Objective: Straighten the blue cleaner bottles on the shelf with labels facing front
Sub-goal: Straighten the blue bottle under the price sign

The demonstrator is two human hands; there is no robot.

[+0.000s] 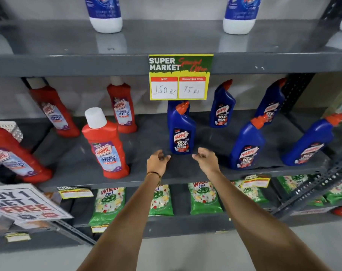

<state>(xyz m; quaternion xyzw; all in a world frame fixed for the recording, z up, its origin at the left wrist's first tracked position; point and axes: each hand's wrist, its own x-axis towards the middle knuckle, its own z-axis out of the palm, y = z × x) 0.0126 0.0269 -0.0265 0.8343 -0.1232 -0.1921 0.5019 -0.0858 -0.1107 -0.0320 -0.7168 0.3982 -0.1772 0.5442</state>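
Several blue Harpic cleaner bottles with orange caps stand on the grey middle shelf point(146, 178). The nearest blue bottle point(181, 130) stands upright at the centre with its label facing me; another blue bottle hides right behind it. Two blue bottles point(222, 106) point(270, 104) stand at the back right. Two more point(246, 145) point(309, 143) stand at the front right, labels forward. My left hand point(157, 162) and my right hand point(206, 159) hover over the shelf just in front of the centre bottle, one on each side, fingers loosely curled, holding nothing and not touching it.
Red Harpic bathroom cleaner bottles point(105, 145) fill the shelf's left half. A yellow price card point(179, 77) hangs from the shelf above. Green detergent packets point(204, 198) lie on the shelf below. A "Buy 1 Get 1 Free" sign point(25, 204) leans at lower left. White-and-blue bottles point(104, 14) stand on top.
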